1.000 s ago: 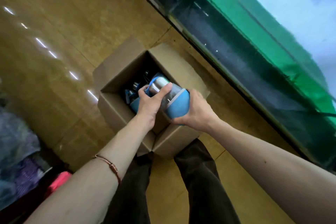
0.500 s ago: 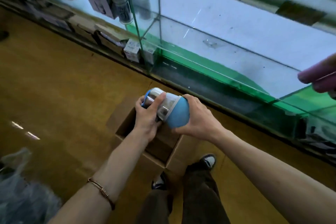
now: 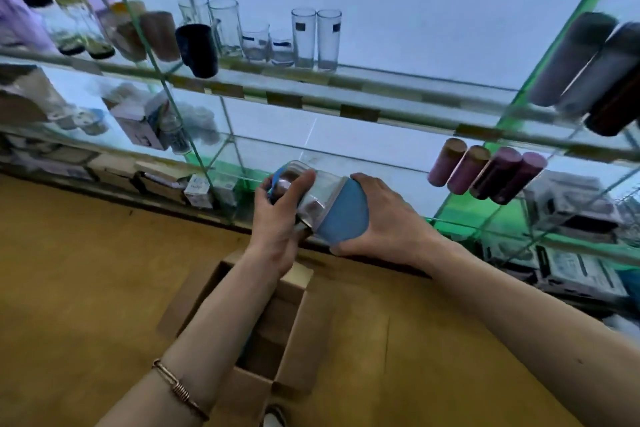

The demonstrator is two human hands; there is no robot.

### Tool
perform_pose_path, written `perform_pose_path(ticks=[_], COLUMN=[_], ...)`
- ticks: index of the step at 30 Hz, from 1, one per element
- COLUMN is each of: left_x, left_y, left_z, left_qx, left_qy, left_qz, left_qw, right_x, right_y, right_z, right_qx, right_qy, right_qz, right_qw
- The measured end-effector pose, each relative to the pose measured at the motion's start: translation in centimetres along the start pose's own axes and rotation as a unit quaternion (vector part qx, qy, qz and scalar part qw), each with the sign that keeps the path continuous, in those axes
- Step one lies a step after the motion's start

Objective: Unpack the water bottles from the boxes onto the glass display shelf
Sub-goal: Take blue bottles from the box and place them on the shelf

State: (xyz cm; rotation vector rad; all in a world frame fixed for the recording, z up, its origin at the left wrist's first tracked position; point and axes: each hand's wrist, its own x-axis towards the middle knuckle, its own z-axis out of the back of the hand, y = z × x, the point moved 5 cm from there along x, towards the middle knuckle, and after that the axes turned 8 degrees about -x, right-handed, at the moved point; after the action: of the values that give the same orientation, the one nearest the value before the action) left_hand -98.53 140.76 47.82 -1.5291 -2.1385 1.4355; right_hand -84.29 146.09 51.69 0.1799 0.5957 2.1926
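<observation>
The water bottle lies tilted in the air in front of the glass display shelf, its capped end pointing up and to the left, its blue lower half down and to the right. It has a clear middle section and a blue loop at the cap. Both hands are clamped on it: the left hand wraps round the cap end with the thumb laid over the top, and the right hand cups the blue base from the right side. The bottle touches no shelf.

Directly below the hands an open cardboard box stands on the brown floor, flaps spread, with the left forearm crossing over it; what is inside is too dark to make out. A thin bracelet sits on the left wrist.

Behind the bottle the lower shelf pane is bare in the middle. To its right four purple and dark-red flasks stand side by side. On the shelf above, a row of clear drinking glasses stands near a dark cup, and three larger flasks stand at the far right. Small boxed goods fill the left compartments, blurred.
</observation>
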Motion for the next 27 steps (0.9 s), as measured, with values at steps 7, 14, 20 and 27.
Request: perform_pose_path(ticks=[7,14,20,27], left_x=[-7.0,-11.7,-12.1,-8.4], left_y=[2.4,2.2,-0.3,-2.6], left_z=[-13.0,-22.2,-27.9,-34.2], left_qx=[0.005,0.0,0.059,0.075], left_qy=[0.098,0.178,0.221,0.265], left_qz=[-0.063,-0.127,-0.153,-0.163], left_qw=[0.993,0.976,0.961,0.947], right_x=[-8.2,-13.2,-13.3,-9.5], right_y=[-5.8,-9.3,-10.5,-12.4], right_z=[11.5,20.0,25.8,32.1], right_qx=[-0.021,0.001,-0.032,-0.064], right_qy=[-0.101,-0.134,-0.212,-0.234], right_qz=[-0.002,-0.003,0.022,0.036], right_qw=[0.995,0.991,0.977,0.97])
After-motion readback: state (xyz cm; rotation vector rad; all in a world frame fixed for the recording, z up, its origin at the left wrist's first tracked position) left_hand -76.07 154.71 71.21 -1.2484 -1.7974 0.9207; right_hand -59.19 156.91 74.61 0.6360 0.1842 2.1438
